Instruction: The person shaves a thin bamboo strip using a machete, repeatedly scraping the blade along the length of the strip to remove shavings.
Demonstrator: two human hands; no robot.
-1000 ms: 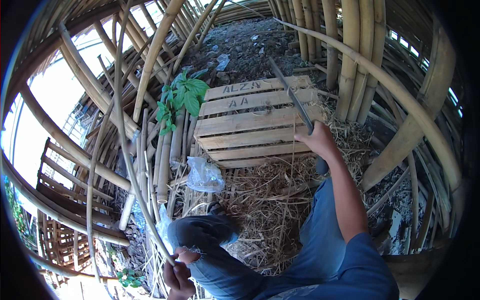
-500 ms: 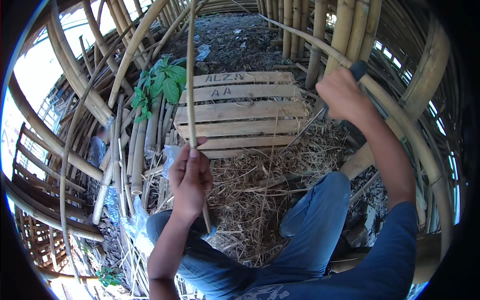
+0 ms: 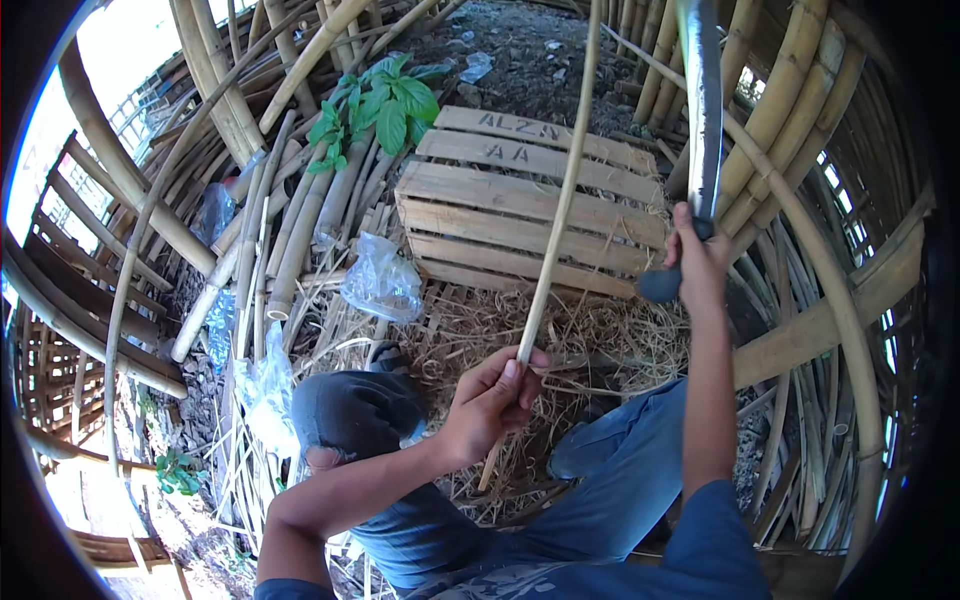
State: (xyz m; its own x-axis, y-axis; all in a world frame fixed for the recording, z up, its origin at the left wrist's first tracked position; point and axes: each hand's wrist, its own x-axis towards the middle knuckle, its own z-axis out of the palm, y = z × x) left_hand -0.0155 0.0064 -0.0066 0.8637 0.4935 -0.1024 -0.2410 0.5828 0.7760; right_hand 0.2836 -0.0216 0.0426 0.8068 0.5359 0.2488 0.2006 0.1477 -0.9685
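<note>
The fingers of the left hand (image 3: 482,412) are clamped around a thin bamboo stick (image 3: 561,215), near its lower end; those of the right hand (image 3: 704,272) wrap the dark handle of a long knife (image 3: 704,120), blade up, apart from the stick. The step in hand looks like steadying the stick beside the raised blade; any next move calls for left fingers clear of the edge. Beyond lie straw (image 3: 450,335) and a slatted crate (image 3: 480,190).

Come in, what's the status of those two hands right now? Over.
Left hand gripping thin bamboo strip. Right hand gripping long knife, blade apart from strip. Slatted wooden crate beyond, dry shavings along its near side.
</note>
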